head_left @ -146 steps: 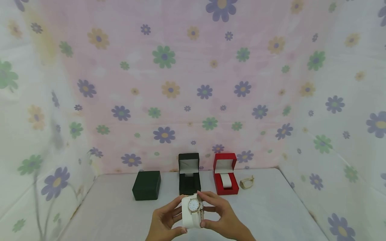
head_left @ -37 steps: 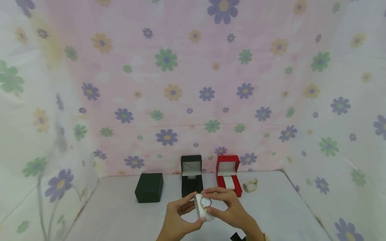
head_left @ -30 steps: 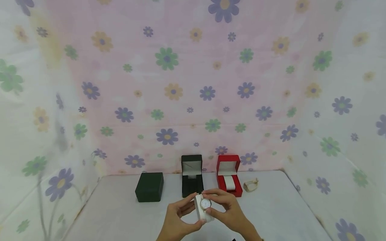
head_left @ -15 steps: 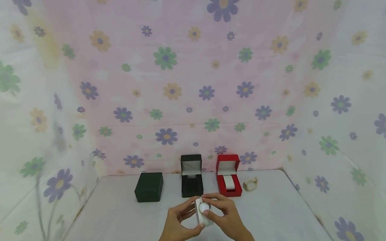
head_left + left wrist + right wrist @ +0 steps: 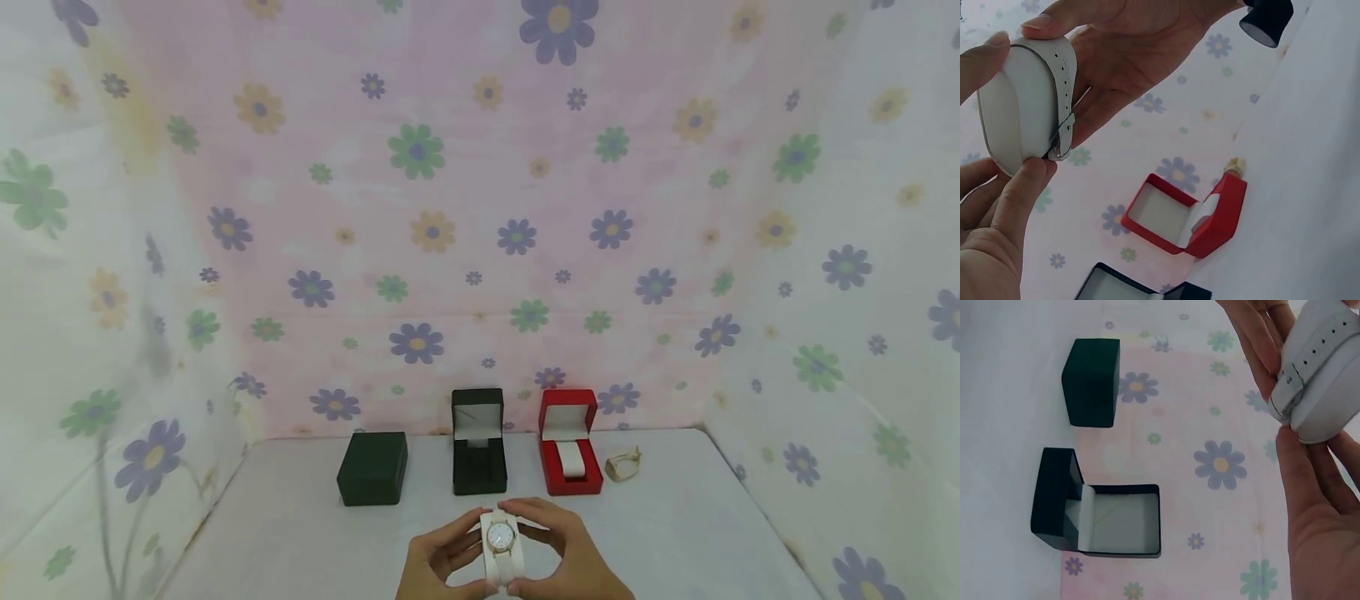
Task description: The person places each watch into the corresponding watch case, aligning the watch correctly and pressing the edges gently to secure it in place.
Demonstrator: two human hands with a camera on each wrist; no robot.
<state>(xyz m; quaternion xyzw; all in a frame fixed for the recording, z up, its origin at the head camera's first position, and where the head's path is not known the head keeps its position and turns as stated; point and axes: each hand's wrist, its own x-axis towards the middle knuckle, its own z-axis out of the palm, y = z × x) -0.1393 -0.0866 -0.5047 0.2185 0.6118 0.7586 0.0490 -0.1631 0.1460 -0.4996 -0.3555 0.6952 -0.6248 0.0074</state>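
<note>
A wristwatch (image 5: 500, 537) with a round white dial and a pale strap is wrapped round a white cushion (image 5: 1007, 119). Low at the front, over the table, both hands hold it between them. My left hand (image 5: 442, 560) grips the left side, fingertips at the top and thumb at the bottom. Matching it on the right, my right hand (image 5: 573, 554) has fingers at the upper edge and thumb at the lower one. The buckled strap (image 5: 1319, 356), with its row of holes, shows at the back in the wrist views.
Behind the hands stand a closed dark green box (image 5: 372, 468), an open black box (image 5: 480, 486) and an open red box (image 5: 567, 397) holding a white cushion (image 5: 570, 458). A gold watch (image 5: 622, 475) lies right of the red box. Flowered cloth (image 5: 450, 183) walls the table (image 5: 285, 533).
The watch and cushion have turned from a slant to face me squarely, and dropped slightly. My right thumb has shifted from the dial down to the cushion's lower edge.
</note>
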